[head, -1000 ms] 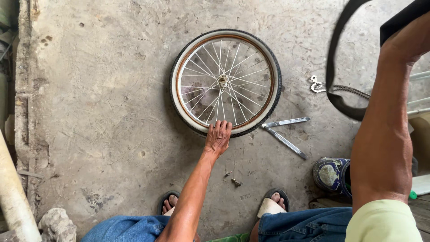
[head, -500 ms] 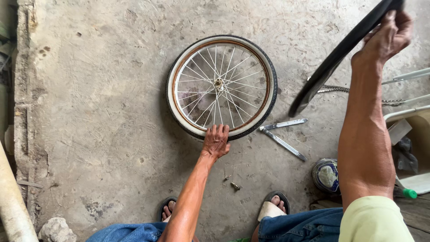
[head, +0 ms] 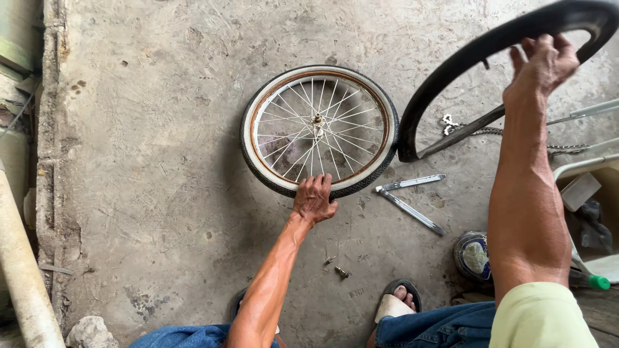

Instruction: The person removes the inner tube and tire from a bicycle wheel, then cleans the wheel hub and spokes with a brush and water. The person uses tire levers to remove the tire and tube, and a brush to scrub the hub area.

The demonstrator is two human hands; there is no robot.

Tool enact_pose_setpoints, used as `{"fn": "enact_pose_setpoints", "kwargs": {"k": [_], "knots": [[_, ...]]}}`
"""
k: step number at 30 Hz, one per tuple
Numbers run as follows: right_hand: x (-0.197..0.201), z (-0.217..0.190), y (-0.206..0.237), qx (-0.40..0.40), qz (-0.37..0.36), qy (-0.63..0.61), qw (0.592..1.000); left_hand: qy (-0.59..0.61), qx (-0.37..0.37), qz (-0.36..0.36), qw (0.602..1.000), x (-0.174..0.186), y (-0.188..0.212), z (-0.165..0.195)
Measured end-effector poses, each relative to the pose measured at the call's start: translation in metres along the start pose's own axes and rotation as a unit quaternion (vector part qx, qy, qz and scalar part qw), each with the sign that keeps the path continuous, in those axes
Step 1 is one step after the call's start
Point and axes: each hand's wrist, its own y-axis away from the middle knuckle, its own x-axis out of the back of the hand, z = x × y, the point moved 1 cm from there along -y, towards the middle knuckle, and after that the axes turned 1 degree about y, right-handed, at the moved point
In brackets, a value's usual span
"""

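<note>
- Lying flat on the concrete floor (head: 161, 167), one spoked bicycle wheel (head: 320, 131) faces up, its axle pointing toward the camera; being round, it has no long axis in this view.
- Left hand (head: 314, 198): fingers curled together over the near edge of the wheel's tyre, pressing on it.
- Right hand (head: 540, 64): raised at upper right, fingers clamped around one loose black tyre (head: 490, 45).
- Loose tyre: held up on edge and seen obliquely, so it reads as a narrow loop; its long axis runs from lower left, just beside the wheel's right edge, up to the right hand at upper right.
- Change from half a second ago: the loose tyre has swung to a flatter slant and shows more of its open loop; the left hand sits on the same spot of the wheel.
- Two metal levers (head: 409, 196) lie in a V on the floor, just right of the left hand, apart from the wheel.
- One chain (head: 490, 131) lies beyond the loose tyre.
- One round tin (head: 472, 255) stands near the right foot.
- Two small bolts (head: 341, 271) lie below the left hand.
- Two feet in sandals (head: 396, 301) show at the bottom edge.
</note>
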Motion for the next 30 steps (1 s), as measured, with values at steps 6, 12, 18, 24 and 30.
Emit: {"fn": "enact_pose_setpoints", "kwargs": {"k": [6,12,18,24,30], "knots": [[-0.021,-0.007,0.042,-0.076,-0.114,0.182,0.974,0.003,0.004,-0.02,1.0,0.001,-0.005,-0.004],[-0.024,0.021,0.095,-0.15,-0.333,0.577,0.731,0.014,-0.044,0.007,0.999,-0.004,-0.028,-0.023],[-0.007,0.061,0.129,-0.01,-0.384,0.69,0.613,0.016,-0.089,0.032,0.995,0.047,-0.061,-0.035],[0.009,0.064,0.122,0.038,-0.297,0.673,0.676,0.045,-0.029,0.03,0.998,0.113,-0.057,-0.026],[-0.063,0.024,0.067,0.458,-0.269,0.507,0.679,0.021,-0.039,-0.014,0.999,0.1,-0.054,-0.012]]}}
